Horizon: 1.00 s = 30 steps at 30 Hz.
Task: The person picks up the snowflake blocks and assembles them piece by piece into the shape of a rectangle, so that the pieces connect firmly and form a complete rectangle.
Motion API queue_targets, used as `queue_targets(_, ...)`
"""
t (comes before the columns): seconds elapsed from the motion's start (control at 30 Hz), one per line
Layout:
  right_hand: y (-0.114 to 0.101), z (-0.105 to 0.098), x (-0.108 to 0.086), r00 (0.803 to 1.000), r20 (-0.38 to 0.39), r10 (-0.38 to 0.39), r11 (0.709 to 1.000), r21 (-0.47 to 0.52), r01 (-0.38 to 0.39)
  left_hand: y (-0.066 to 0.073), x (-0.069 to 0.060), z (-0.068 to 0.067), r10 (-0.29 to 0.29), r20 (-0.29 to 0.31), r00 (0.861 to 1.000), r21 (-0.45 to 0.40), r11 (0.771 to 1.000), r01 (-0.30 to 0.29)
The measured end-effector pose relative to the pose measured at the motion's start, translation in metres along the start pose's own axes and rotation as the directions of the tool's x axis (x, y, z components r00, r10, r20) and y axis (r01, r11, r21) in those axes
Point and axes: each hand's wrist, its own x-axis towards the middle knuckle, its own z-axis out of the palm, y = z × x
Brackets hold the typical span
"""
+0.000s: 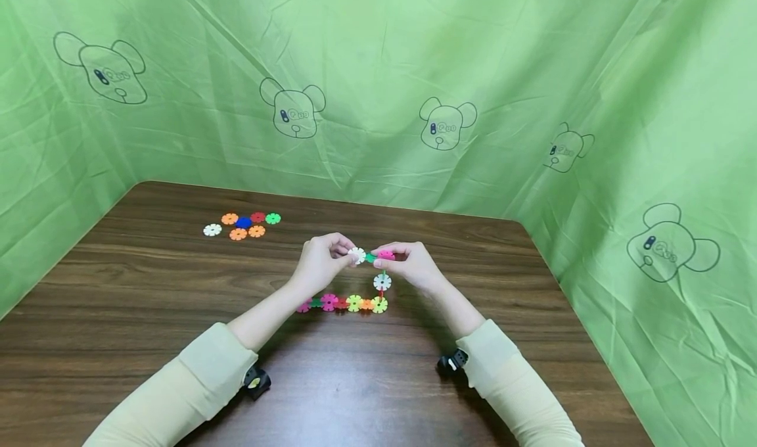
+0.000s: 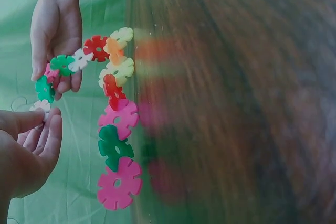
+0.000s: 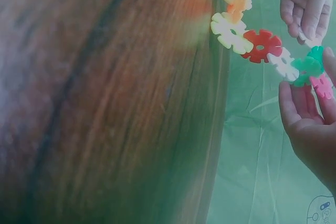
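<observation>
A chain of interlocked plastic snowflake discs stands along the table, with a row of pink, green, red, yellow and orange discs such as the yellow disc [image 1: 354, 303]. From the row's right end, the chain turns back through a red disc [image 3: 261, 46] and a white disc [image 1: 382, 282] to the two hands. My left hand [image 1: 317, 263] pinches a white snowflake disc [image 1: 357, 256] between thumb and fingers. My right hand [image 1: 416, 267] grips the chain at a pink disc [image 1: 386, 255]. Between the hands sits a green disc [image 2: 44, 88], joined to the pink one and meeting the white one.
Farther left on the wooden table [image 1: 148, 269] lie several loose discs, among them a blue disc [image 1: 243, 223], a white disc [image 1: 212, 230] and a green disc [image 1: 273, 218]. A green curtain [image 1: 367, 164] surrounds the table's far and side edges.
</observation>
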Motion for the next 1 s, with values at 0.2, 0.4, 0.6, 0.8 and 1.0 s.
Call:
queue_targets(0.2,-0.001,0.0,-0.001,1.0,-0.012,0.001,1.0,0.014,-0.001,0.0,0.0,-0.002,0.0,0.005,1.0,-0.013,1.0,0.0)
queue_targets(0.4,0.009,-0.001,0.004,1.0,-0.011,0.008,1.0,0.025,-0.007,-0.001,0.0,-0.004,0.001,-0.003,1.0,-0.014,1.0,-0.002)
queue_targets(0.6,0.026,-0.001,0.012,1.0,0.001,-0.011,1.0,0.02,0.011,0.002,-0.001,-0.002,0.016,0.007,1.0,-0.025,1.0,-0.016)
queue_targets(0.8,0.027,-0.001,0.013,0.999,-0.004,-0.052,0.998,-0.021,0.052,0.004,-0.001,-0.001,0.006,0.005,1.0,-0.026,1.0,-0.006)
queue_targets(1.0,0.024,-0.001,0.013,0.998,0.002,-0.058,0.998,-0.038,0.058,0.004,-0.001,0.001,-0.004,0.026,1.0,-0.068,0.998,0.005)
